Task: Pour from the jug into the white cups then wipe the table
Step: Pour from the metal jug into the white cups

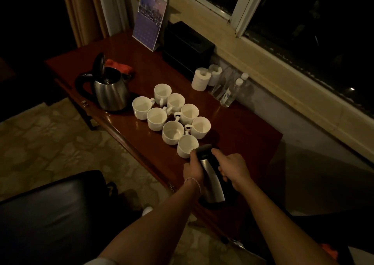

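A steel jug [211,178] with a black lid is tilted forward over the near end of the dark wooden table [238,127]. Its spout hangs above the nearest white cup [186,146]. My right hand [232,168] grips the jug's black handle. My left hand [193,168] holds the jug's body on the other side. Several white cups [172,113] stand in two rows running away from me. No stream of liquid is visible in the dim light.
An open steel electric kettle [110,89] stands at the far left, with a red cloth [119,65] behind it. Paper rolls [201,78], clear bottles [230,91], a black box [188,44] and a calendar card [150,16] line the window side. A black chair [50,210] sits near left.
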Motion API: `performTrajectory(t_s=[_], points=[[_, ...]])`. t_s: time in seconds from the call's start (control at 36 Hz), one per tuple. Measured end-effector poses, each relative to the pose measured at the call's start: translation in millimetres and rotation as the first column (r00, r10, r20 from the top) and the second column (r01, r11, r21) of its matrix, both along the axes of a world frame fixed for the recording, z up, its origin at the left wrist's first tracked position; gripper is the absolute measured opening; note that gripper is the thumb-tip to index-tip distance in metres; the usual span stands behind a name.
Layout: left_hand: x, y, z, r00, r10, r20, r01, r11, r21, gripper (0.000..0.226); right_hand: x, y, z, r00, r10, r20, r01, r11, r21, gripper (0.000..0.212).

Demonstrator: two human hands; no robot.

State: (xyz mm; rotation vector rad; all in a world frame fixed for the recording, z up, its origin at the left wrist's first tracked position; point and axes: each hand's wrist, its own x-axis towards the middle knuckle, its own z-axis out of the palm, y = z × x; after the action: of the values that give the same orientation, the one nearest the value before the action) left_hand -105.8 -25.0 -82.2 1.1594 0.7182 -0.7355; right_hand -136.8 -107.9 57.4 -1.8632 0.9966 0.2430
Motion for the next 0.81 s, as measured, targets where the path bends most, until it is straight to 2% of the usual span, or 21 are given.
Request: performTrajectory(t_s=[0.28, 0.5, 0.69, 0.81], points=[[-2, -1, -2, 0.999, -0.002, -0.048, 0.002, 1.000, 0.013, 0.105, 2, -3, -2, 1.000, -0.019, -0.014, 0.019, 1.000, 0.009, 0.044], [1, -4, -11, 1.000, 0.003, -0.026, -0.002, 1.000, 0.025, 0.101, 5, -2, -3, 1.000, -0.001, -0.007, 0.001, 1.000, 0.009, 0.043], [0, 2, 22, 0.999, 0.032, 0.000, -0.032, 0.999, 0.034, 0.108, 7, -5, -5, 1.000, -0.009, -0.005, 0.009, 1.000, 0.018, 0.043], [0, 1, 29, 0.998, 0.049, 0.025, -0.051, 0.997, 0.052, 0.097, 8, -4, -5, 1.000, 0.001, 0.005, -0.001, 1.000, 0.018, 0.043]])
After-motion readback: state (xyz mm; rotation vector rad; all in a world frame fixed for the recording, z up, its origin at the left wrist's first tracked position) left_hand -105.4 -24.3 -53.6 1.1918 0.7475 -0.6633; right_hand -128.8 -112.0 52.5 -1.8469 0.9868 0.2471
